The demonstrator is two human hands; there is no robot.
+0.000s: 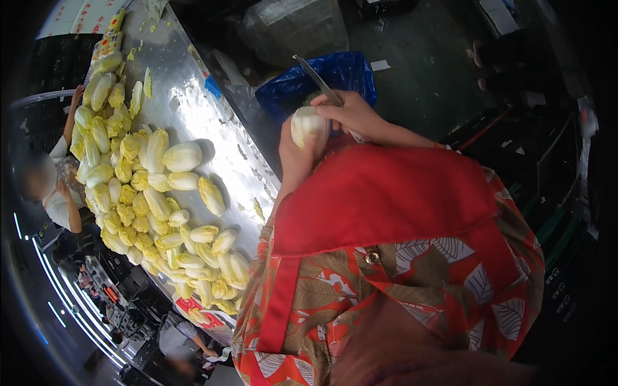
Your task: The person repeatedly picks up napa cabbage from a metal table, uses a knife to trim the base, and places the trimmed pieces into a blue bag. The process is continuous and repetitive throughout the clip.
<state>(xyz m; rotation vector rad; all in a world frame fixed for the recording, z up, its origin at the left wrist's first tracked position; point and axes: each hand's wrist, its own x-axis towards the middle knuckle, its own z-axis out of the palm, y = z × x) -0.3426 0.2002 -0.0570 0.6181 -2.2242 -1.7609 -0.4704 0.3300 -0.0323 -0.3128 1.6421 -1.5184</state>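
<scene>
My left hand (297, 156) is wrapped round a pale napa cabbage (305, 123), its white base end turned up. In my right hand (353, 111) is a knife (318, 78), its long blade pointing up and to the left, away from me. The fingers of that hand are close against the cabbage and may be touching it. Below both hands sits a container lined with a blue plastic bag (356, 72); greenish scraps show inside it. To the left, a large heap of trimmed yellow-white napa cabbages (138, 199) covers much of a metal table (219, 138).
A translucent plastic tub (293, 29) stands beyond the blue-lined container. Dark crates (541, 154) are at the right. Across the table, a person in a white top (61, 209) is beside the heap, and another person (177, 334) is at the lower left. Loose leaves lie on the table.
</scene>
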